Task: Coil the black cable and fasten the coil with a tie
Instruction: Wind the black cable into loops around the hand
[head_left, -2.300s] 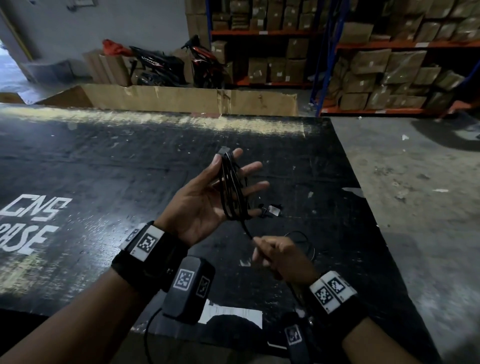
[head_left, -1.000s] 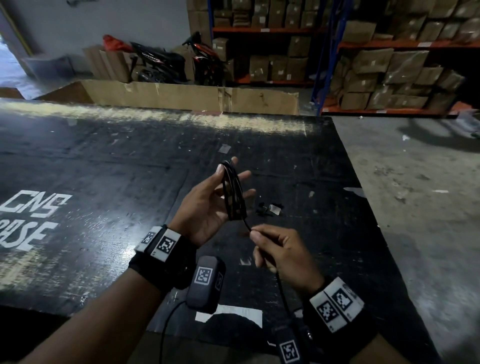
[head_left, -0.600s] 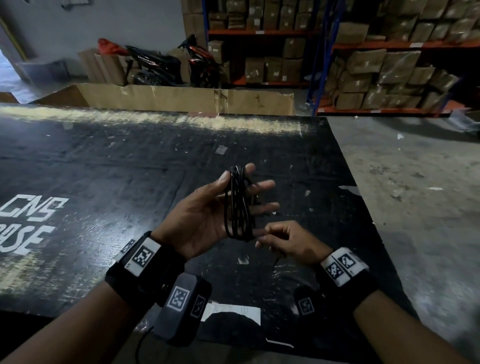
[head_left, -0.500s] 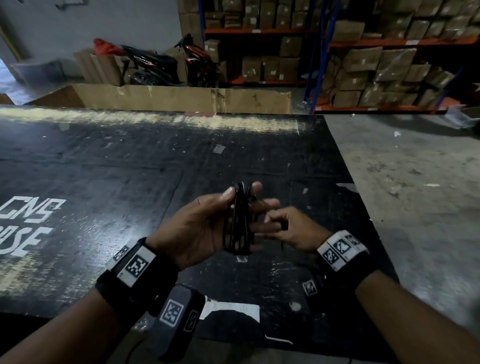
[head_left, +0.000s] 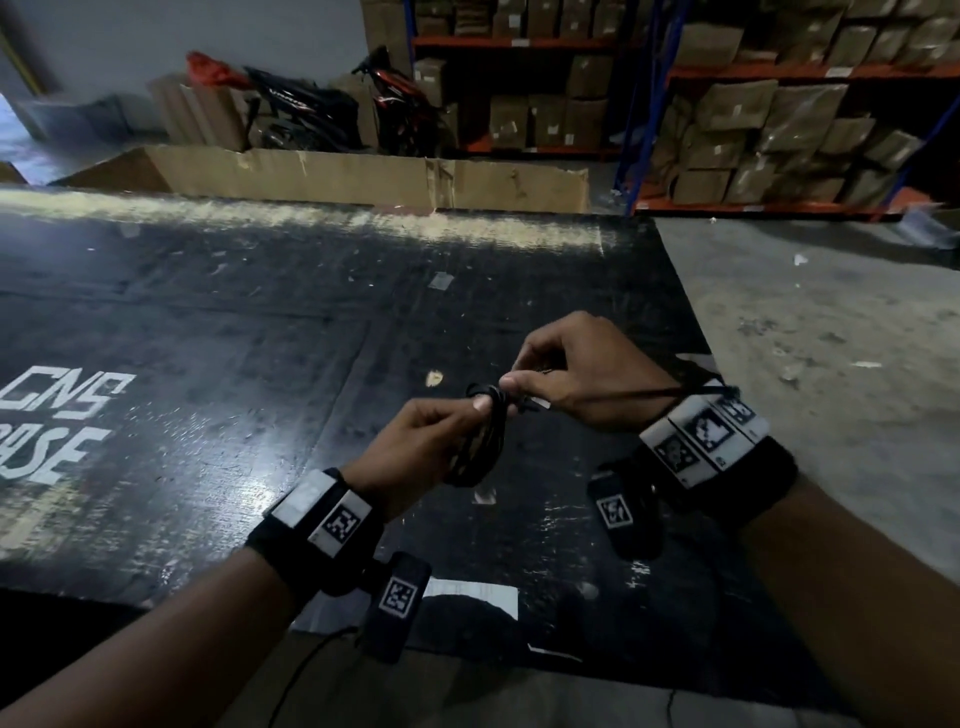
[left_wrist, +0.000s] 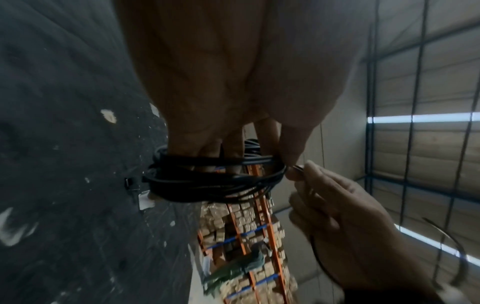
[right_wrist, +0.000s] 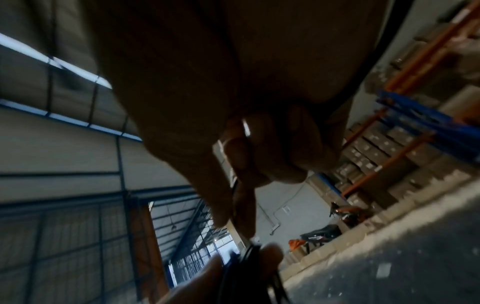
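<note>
The black cable is wound into a narrow coil (head_left: 480, 447) that my left hand (head_left: 475, 415) grips, thumb on top, above the black table (head_left: 208, 364). In the left wrist view the coil (left_wrist: 215, 179) loops round my left fingers. My right hand (head_left: 519, 376) pinches the loose cable tail at the coil's top; the tail (head_left: 649, 395) trails back over my right wrist. The right wrist view shows my thumb and forefinger (right_wrist: 241, 205) closed on the thin strand. A small black piece with a white tag (left_wrist: 144, 202) lies on the table just beyond the coil.
White lettering (head_left: 57, 415) marks the table's left side and a white paper label (head_left: 467, 592) lies near its front edge. A cardboard wall (head_left: 363, 171) runs along the far edge. Bare concrete floor (head_left: 831, 338) lies to the right, shelves of boxes (head_left: 779, 119) behind.
My right hand rose from below the coil to its top, bringing the loose tail along. My left hand went from an open palm to fingers closed round the coil.
</note>
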